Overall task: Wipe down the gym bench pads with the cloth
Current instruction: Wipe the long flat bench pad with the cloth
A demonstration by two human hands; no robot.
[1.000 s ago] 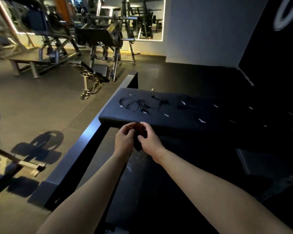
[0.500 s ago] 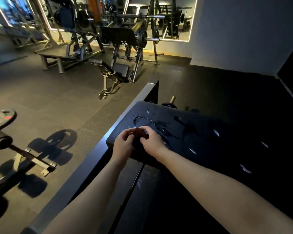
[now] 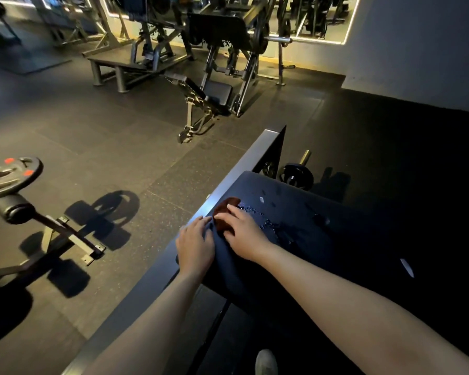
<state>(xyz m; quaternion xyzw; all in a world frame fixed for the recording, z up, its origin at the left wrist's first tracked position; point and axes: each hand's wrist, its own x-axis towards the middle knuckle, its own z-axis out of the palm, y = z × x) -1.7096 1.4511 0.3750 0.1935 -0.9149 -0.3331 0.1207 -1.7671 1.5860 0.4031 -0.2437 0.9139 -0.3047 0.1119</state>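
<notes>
1. Bench pad (image 3: 336, 247): dark and broad, running from the near-left corner away to the right into shadow. Wiping is judged to be at its very start, at that corner only, and most of the surface looks untreated. Rightward the pad gives long open room for strokes. Its far end is too dark to make out.
2. Metal rail (image 3: 236, 180): runs close along the pad's left edge and ends squarely beyond the corner. A leftward stroke has little room before meeting it.
3. Weight plate (image 3: 298, 175): sits on a bar just behind the pad's far edge, apart from both hands. It limits strokes pushed away from the person.
4. Right hand (image 3: 245, 238): on the pad, fingers curved over the cloth, gripping it and pressing it down.
5. Left hand (image 3: 195, 244): holds nothing. The fingers are relaxed and rest on the pad's left edge, with the fingertips just beside the cloth.
6. Cloth (image 3: 225, 211): small, dark reddish and bunched, lying on the pad at the left corner under the right hand.
7. Wet streaks (image 3: 271, 226): glinting on the pad just right of the cloth, with more drops scattered beyond. The next move, in my judgement, calls for drawing the cloth rightward through them with even pressure.
</notes>
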